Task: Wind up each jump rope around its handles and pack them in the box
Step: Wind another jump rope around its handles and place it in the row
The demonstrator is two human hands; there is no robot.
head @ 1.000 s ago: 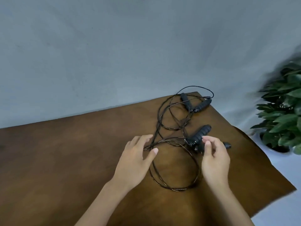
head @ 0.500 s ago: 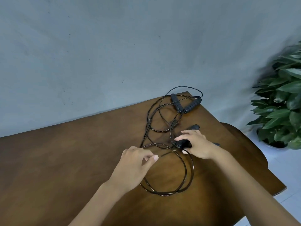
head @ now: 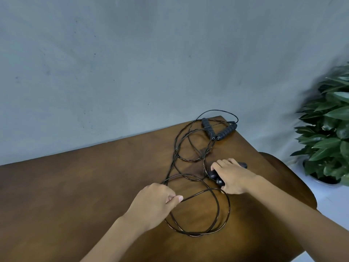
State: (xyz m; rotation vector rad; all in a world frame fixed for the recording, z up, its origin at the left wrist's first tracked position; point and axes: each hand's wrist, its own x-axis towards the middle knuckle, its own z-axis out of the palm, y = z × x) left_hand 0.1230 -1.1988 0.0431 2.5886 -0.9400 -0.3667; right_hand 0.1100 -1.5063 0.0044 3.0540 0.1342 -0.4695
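nearest me, the left hand (head: 154,203) hovers low over the brown counter (head: 66,195), its grip closed in a pinch on a strand of black cord (head: 200,192) between thumb and curled fingers. that cord belongs to a loose loop of jump rope (head: 217,222) lying flat on the counter just right of the hand. a little farther on, the right hand (head: 233,175) lies over the near pair of handles (head: 217,176), fingers curled around them, one dark end poking out past the knuckles. beyond that the cords run on in tangled loops toward the far corner, where the far pair of handles (head: 219,129) lies in a v, tips touching. off to the right, on the floor, stands a potted plant (head: 328,133), and a grey wall (head: 132,63) rises behind everything.
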